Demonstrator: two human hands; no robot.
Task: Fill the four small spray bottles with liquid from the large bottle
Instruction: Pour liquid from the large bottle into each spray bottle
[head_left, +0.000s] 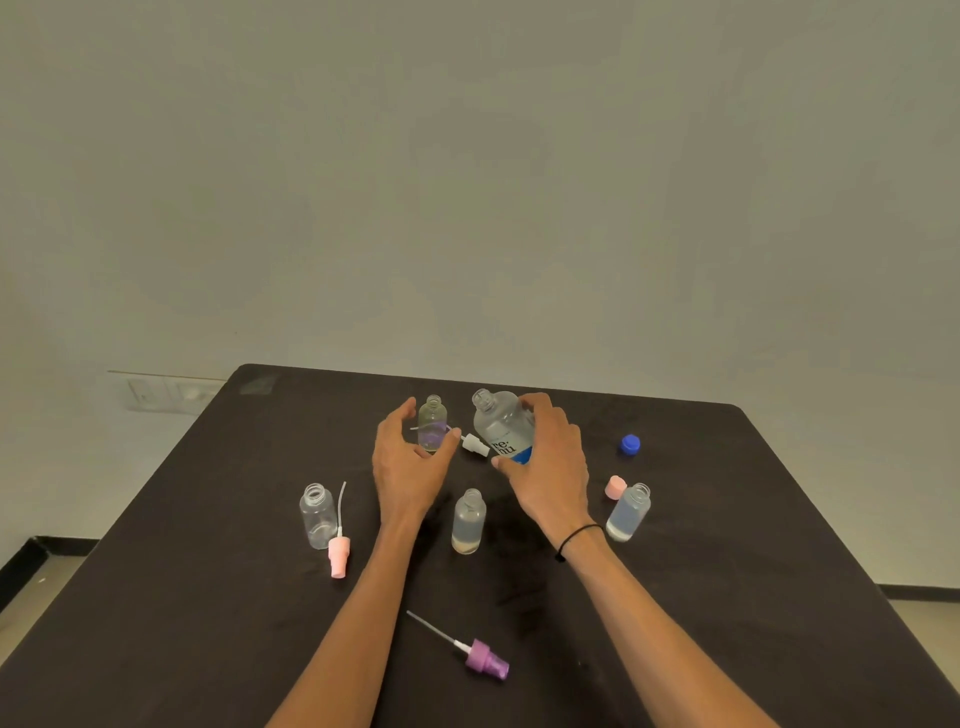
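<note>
The right hand (545, 462) is gripping the large bottle (503, 426), uncapped and tilted, at the desk's (727, 597) far middle; the left hand (410, 457) is curving open beside a small spray bottle (432, 423), apparently not gripping it. Being clear plastic, the large bottle is probably light and slick, best held around its labelled waist. Liquid levels are proving hard to read, and the right palm is hiding the bottle's base.

Left grip (410, 457): fingers spread and curved, cupped apart, holding nothing, left of the large bottle (503, 423). Right grip (545, 457): wrapped around that bottle's right side, band on wrist; forearms extended.
</note>
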